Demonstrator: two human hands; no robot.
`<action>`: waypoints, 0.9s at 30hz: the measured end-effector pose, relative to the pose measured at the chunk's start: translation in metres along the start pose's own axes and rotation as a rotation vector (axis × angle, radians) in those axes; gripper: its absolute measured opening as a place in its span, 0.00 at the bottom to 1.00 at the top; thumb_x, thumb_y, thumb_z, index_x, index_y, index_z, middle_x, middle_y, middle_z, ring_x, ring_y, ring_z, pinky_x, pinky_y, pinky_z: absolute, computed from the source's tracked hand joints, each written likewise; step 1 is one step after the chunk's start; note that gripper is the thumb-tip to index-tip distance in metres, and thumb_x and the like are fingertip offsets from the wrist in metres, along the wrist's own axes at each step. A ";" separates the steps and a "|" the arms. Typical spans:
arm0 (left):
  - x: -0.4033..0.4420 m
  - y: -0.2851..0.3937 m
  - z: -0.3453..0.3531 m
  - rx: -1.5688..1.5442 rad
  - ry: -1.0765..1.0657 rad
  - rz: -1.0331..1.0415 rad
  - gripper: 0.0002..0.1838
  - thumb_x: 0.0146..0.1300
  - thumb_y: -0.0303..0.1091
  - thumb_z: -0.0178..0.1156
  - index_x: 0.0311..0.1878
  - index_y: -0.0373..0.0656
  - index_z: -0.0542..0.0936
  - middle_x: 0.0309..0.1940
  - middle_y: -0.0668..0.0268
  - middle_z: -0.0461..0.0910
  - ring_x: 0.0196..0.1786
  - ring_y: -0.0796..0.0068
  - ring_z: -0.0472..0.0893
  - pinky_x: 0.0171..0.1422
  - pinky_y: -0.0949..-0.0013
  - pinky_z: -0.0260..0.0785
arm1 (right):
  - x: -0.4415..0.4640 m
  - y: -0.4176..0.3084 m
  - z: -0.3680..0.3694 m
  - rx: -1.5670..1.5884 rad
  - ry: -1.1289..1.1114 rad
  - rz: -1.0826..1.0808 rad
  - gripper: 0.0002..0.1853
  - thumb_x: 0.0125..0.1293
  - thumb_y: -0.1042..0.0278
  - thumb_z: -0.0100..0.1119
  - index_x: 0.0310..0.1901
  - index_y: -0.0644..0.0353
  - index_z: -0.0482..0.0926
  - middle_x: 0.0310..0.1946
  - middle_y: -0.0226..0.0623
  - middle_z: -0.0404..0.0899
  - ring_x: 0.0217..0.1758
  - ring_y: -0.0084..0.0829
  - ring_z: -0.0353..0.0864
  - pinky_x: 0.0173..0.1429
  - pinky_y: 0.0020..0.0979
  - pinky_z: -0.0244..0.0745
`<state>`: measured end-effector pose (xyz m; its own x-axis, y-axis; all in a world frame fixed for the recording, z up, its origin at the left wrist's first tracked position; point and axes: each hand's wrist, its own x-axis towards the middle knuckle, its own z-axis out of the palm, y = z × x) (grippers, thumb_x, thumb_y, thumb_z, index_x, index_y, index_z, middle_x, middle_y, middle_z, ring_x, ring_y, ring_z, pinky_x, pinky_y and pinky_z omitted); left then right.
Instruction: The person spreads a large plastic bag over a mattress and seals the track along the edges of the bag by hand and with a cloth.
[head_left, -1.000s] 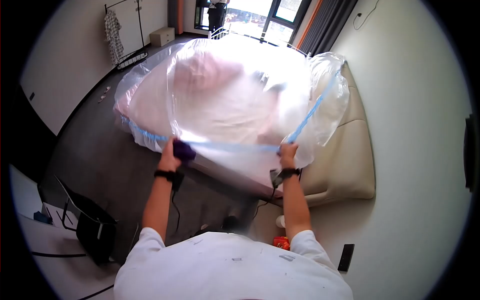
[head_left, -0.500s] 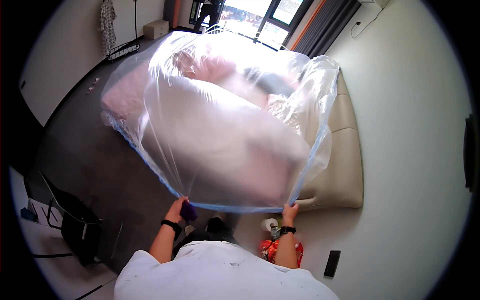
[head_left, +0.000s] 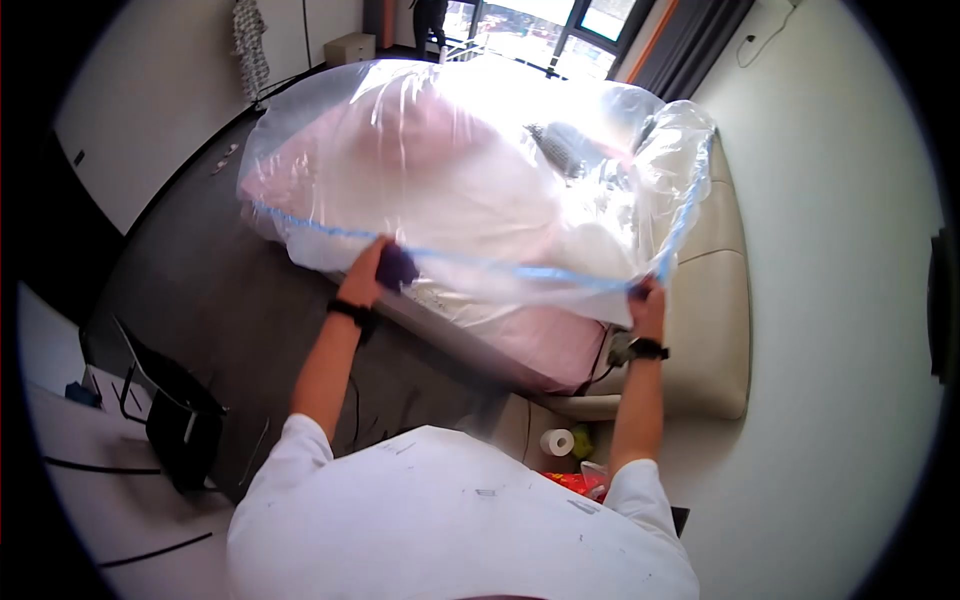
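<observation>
A clear plastic sheet with a blue edge band billows over a bed with pink bedding. My left hand is closed on the band at the near side, with a dark purple cloth bunched at its fingers. Further right, beside the beige headboard, my right hand grips the same band at its corner. Both arms reach forward. Through the plastic, a dark grey item shows on the bed.
At the lower left stands a black chair. A paper roll and a red package lie low beside the right arm. Another person stands near the window. A rack with a patterned garment is at the back left.
Over the last second the sheet came toward me, then moved forward over the bed again. Both hands went forward with it and stay closed on the band.
</observation>
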<state>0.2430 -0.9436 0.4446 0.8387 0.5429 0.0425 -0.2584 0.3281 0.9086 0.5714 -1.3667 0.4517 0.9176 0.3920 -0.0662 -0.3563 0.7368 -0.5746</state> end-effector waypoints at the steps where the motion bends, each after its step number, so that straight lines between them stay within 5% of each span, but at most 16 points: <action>1: 0.017 0.017 0.005 0.036 0.012 0.082 0.09 0.64 0.36 0.52 0.40 0.41 0.74 0.30 0.66 0.75 0.33 0.73 0.77 0.38 0.69 0.73 | 0.006 -0.022 0.055 0.046 0.041 -0.046 0.08 0.53 0.83 0.47 0.24 0.57 0.68 0.17 0.27 0.64 0.21 0.23 0.64 0.29 0.23 0.64; 3: 0.032 0.057 0.024 -0.417 -0.103 -0.026 0.11 0.63 0.27 0.52 0.49 0.44 0.72 0.36 0.66 0.74 0.39 0.73 0.77 0.42 0.71 0.72 | 0.011 -0.059 0.101 0.105 -0.171 -0.143 0.07 0.52 0.83 0.46 0.24 0.57 0.67 0.17 0.27 0.62 0.19 0.21 0.59 0.27 0.22 0.60; 4: 0.038 0.041 0.013 0.119 -0.149 0.392 0.18 0.61 0.22 0.52 0.54 0.47 0.70 0.39 0.66 0.73 0.45 0.71 0.75 0.49 0.71 0.69 | -0.002 -0.071 0.119 0.217 -0.358 -0.123 0.07 0.53 0.82 0.45 0.24 0.57 0.66 0.17 0.27 0.61 0.18 0.21 0.57 0.26 0.21 0.58; 5: 0.031 0.033 0.010 0.128 -0.142 0.386 0.18 0.61 0.22 0.52 0.54 0.47 0.70 0.39 0.66 0.73 0.45 0.71 0.75 0.49 0.71 0.69 | -0.015 -0.077 0.122 0.333 -0.539 -0.105 0.06 0.53 0.81 0.44 0.24 0.57 0.65 0.17 0.26 0.60 0.17 0.20 0.55 0.25 0.21 0.56; 7: -0.002 0.011 0.012 0.531 -0.151 0.544 0.18 0.59 0.21 0.54 0.54 0.46 0.70 0.39 0.65 0.74 0.48 0.68 0.74 0.54 0.69 0.65 | -0.032 -0.071 0.076 0.243 -0.444 -0.187 0.05 0.57 0.69 0.42 0.25 0.54 0.67 0.16 0.25 0.58 0.14 0.19 0.51 0.19 0.24 0.49; 8: -0.019 -0.003 0.021 0.743 -0.173 0.653 0.18 0.59 0.21 0.54 0.54 0.45 0.70 0.40 0.64 0.75 0.47 0.68 0.74 0.55 0.68 0.64 | -0.057 -0.059 0.073 0.243 0.030 -0.199 0.07 0.59 0.67 0.43 0.24 0.53 0.65 0.15 0.23 0.56 0.15 0.18 0.52 0.18 0.23 0.49; 9: -0.039 -0.019 0.029 0.955 -0.194 0.763 0.19 0.59 0.21 0.53 0.54 0.45 0.70 0.41 0.63 0.75 0.46 0.67 0.74 0.57 0.67 0.63 | -0.061 -0.043 0.029 0.237 -0.145 -0.138 0.08 0.59 0.63 0.44 0.24 0.53 0.65 0.14 0.23 0.57 0.14 0.17 0.52 0.18 0.22 0.49; 10: -0.052 -0.056 0.015 0.964 -0.259 0.624 0.14 0.61 0.26 0.52 0.51 0.44 0.73 0.44 0.60 0.75 0.46 0.68 0.74 0.56 0.68 0.63 | -0.062 -0.025 -0.019 0.260 -0.242 -0.051 0.09 0.61 0.63 0.45 0.24 0.53 0.65 0.13 0.23 0.56 0.13 0.18 0.51 0.17 0.23 0.49; 12: -0.072 -0.119 0.012 0.621 -0.279 -0.092 0.14 0.63 0.41 0.50 0.30 0.43 0.77 0.29 0.62 0.78 0.34 0.75 0.75 0.40 0.68 0.67 | -0.082 0.012 -0.099 0.198 0.222 0.068 0.11 0.64 0.63 0.45 0.23 0.52 0.64 0.10 0.23 0.52 0.11 0.19 0.49 0.16 0.24 0.48; 13: -0.080 -0.171 0.004 0.537 -0.057 -0.472 0.14 0.62 0.41 0.50 0.26 0.43 0.76 0.23 0.65 0.77 0.29 0.78 0.74 0.36 0.67 0.66 | -0.101 0.029 -0.125 0.083 0.269 0.124 0.12 0.65 0.63 0.44 0.23 0.52 0.63 0.09 0.22 0.50 0.11 0.19 0.49 0.17 0.24 0.49; 15: -0.123 -0.234 -0.018 0.886 -0.320 -0.343 0.13 0.58 0.42 0.52 0.27 0.45 0.79 0.26 0.68 0.78 0.31 0.77 0.75 0.39 0.70 0.66 | -0.135 0.060 -0.194 0.065 0.460 0.283 0.17 0.65 0.64 0.45 0.17 0.49 0.58 0.10 0.24 0.52 0.12 0.21 0.50 0.18 0.26 0.50; 16: -0.131 -0.249 -0.015 0.479 -0.039 -0.813 0.12 0.57 0.42 0.52 0.28 0.45 0.79 0.26 0.67 0.78 0.32 0.75 0.76 0.41 0.70 0.66 | -0.156 0.073 -0.229 -0.043 0.430 0.351 0.17 0.64 0.63 0.48 0.18 0.49 0.58 0.11 0.23 0.53 0.12 0.21 0.52 0.19 0.25 0.51; 21: -0.105 -0.248 0.015 0.719 -0.194 -0.856 0.12 0.53 0.40 0.55 0.28 0.41 0.80 0.27 0.65 0.79 0.34 0.74 0.76 0.41 0.69 0.66 | -0.193 0.094 -0.287 -0.141 0.837 0.333 0.10 0.61 0.60 0.52 0.26 0.49 0.66 0.12 0.21 0.52 0.12 0.20 0.52 0.17 0.25 0.52; 24: -0.052 -0.236 0.031 0.471 0.026 -0.840 0.10 0.54 0.38 0.54 0.28 0.41 0.78 0.25 0.64 0.78 0.28 0.71 0.76 0.35 0.67 0.69 | -0.127 0.076 -0.248 -0.252 0.723 0.285 0.07 0.63 0.60 0.49 0.28 0.50 0.68 0.13 0.22 0.59 0.14 0.21 0.59 0.18 0.25 0.57; 26: 0.007 -0.191 0.057 -0.048 0.329 -0.858 0.08 0.55 0.37 0.54 0.28 0.43 0.76 0.22 0.65 0.74 0.24 0.67 0.75 0.30 0.63 0.71 | -0.041 0.058 -0.231 -1.028 0.358 -0.195 0.11 0.66 0.63 0.47 0.25 0.49 0.68 0.13 0.22 0.60 0.13 0.22 0.58 0.18 0.26 0.57; 27: 0.034 -0.170 0.059 -0.221 0.228 -0.737 0.09 0.57 0.37 0.52 0.29 0.42 0.75 0.21 0.65 0.75 0.23 0.67 0.75 0.29 0.63 0.72 | -0.020 0.010 -0.133 -0.137 0.415 0.193 0.11 0.67 0.64 0.48 0.25 0.49 0.69 0.11 0.22 0.59 0.13 0.21 0.58 0.18 0.26 0.55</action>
<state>0.3437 -1.0269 0.3160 0.7184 0.2634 -0.6439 0.2149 0.7962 0.5655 0.5728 -1.4401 0.3386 0.8398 0.2410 -0.4865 -0.5263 0.5815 -0.6204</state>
